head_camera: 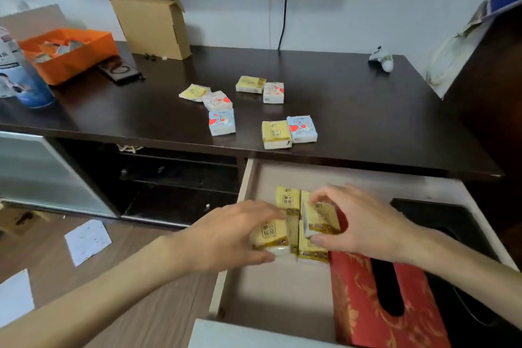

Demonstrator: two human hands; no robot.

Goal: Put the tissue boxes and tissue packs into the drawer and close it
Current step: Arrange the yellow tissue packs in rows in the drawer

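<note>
The drawer (245,178) under the dark tabletop stands pulled open. Inside it lie a red patterned tissue box (358,299), a black tissue box (457,223) to its right, and several yellow tissue packs (287,198). My left hand (226,234) grips a yellow pack (269,234) low in the drawer. My right hand (364,223) pinches another yellow pack (322,219) just beside it. On the tabletop (353,110) several more packs lie loose: yellow ones (276,133), blue ones (302,128) and white ones (273,92).
An orange box (70,51), a cardboard box (151,20), a blue-white canister (17,70) and a dark flat case (120,69) stand at the back left. A small white figure (382,58) sits at the back right. Papers (87,240) lie on the wooden floor.
</note>
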